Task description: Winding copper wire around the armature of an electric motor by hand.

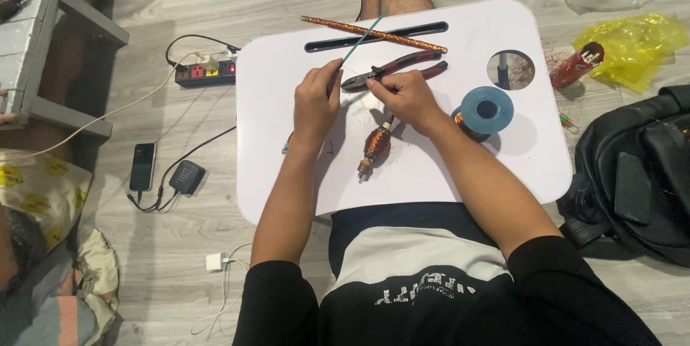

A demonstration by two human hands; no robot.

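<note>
**Wire work on the lap counter, coil wound, ends in hand**

On the floor at the far left lie a power strip (205, 71) and, nearer, a phone (142, 166) on a cable. On the white counter (287, 195) the left hand (316, 102) has its fingers pressed together, pinching a thin teal stick (363, 33) that slants up toward the far edge. Just to its right the right hand (406, 94) pinches something fine at the nose of the red-handled pliers (395, 69); what it is is too small to tell. Below the hands lies a copper-wound armature (376, 146), its coils looking full and tidy, so the winding seems largely done while the loose ends seem left to finish. Far behind lies a long copper-wrapped rod (374, 33). To the right stands a blue spool (487, 109).
</note>
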